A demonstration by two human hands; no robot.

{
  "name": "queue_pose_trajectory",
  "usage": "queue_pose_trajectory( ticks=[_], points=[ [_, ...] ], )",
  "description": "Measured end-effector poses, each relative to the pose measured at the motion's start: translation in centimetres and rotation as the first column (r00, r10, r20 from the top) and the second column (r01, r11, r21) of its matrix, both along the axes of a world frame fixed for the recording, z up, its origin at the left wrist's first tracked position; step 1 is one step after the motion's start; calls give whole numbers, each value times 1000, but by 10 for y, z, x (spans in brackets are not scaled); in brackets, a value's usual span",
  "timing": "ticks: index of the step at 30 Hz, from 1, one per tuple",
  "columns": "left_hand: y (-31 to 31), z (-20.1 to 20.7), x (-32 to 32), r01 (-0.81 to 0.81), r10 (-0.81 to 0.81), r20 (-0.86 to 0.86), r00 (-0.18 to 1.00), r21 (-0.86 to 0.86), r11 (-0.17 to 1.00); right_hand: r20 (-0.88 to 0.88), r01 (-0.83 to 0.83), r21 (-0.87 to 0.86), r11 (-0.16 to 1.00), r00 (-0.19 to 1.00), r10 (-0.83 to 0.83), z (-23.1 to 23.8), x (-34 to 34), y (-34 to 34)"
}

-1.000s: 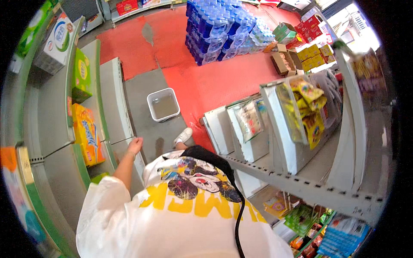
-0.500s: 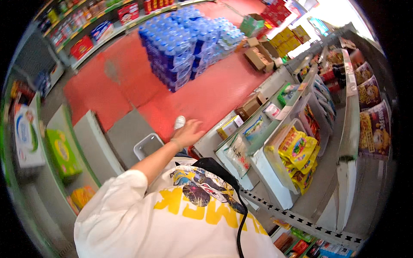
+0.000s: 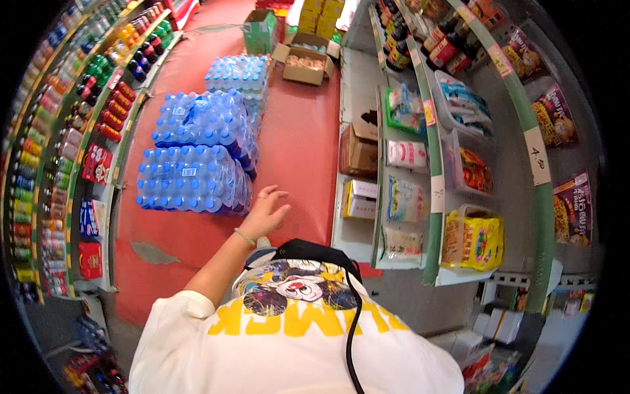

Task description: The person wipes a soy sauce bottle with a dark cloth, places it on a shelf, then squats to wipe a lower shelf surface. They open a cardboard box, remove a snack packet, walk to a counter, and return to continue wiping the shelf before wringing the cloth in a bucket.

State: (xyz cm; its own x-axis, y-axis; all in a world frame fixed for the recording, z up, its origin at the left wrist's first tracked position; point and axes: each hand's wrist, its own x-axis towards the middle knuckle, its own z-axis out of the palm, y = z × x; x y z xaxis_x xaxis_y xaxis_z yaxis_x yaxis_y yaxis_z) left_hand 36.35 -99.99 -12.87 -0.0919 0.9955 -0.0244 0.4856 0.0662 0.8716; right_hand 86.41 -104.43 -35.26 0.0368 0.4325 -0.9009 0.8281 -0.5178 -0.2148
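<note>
Head view, and I see the white shirt [image 3: 295,358] nearest; ahead of it hangs the left hand [image 3: 265,213], fingers loosely parted and holding nothing. The right hand is out of sight, so I cannot tell how it stands. Near the left hand, ahead and to its left, the blue bottle packs [image 3: 187,174] sit stacked on the red floor [image 3: 298,151], their row running lengthwise away and drifting slightly rightward; only the left hand shows near them. Past the packs stands an open carton [image 3: 305,64], and behind that, yellow boxes [image 3: 318,18].
</note>
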Motion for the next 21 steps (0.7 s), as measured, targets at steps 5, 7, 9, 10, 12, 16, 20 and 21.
queue_pose_trajectory(
  ticks=[5, 7, 9, 10, 12, 16, 20, 21],
  points=[
    [-4, -26, -80, -58, 57, -19, 998, -82, 995, -65, 65, -81, 995, 995, -71, 1, -79, -5],
    [-3, -39, -110, -99, 93, -66, 994, -96, 990, -100, 67, -110, 992, 992, -78, -4, -105, 20],
    [8, -49, -135, -147, 141, -63, 988, -108, 983, -127, 55, -74, 996, 990, -64, -13, -125, 60],
    [18, -54, -144, -172, 166, -62, 984, -114, 978, -132, 32, -34, 999, 991, -36, -19, -133, 82],
    [38, -65, -159, -221, 217, -47, 975, -124, 967, -118, -82, 128, 988, 988, 98, -25, -161, 138],
    [101, -96, -180, -213, 202, -92, 975, -132, 968, 79, -339, 201, 919, 941, 330, -26, -237, 278],
    [193, -120, -181, -246, 273, 80, 959, -249, 937, 18, -292, 504, 813, 944, 328, -59, -316, 427],
    [223, -129, -183, -251, 285, 97, 954, -266, 931, 8, -265, 548, 793, 950, 313, -72, -333, 467]
  ],
)
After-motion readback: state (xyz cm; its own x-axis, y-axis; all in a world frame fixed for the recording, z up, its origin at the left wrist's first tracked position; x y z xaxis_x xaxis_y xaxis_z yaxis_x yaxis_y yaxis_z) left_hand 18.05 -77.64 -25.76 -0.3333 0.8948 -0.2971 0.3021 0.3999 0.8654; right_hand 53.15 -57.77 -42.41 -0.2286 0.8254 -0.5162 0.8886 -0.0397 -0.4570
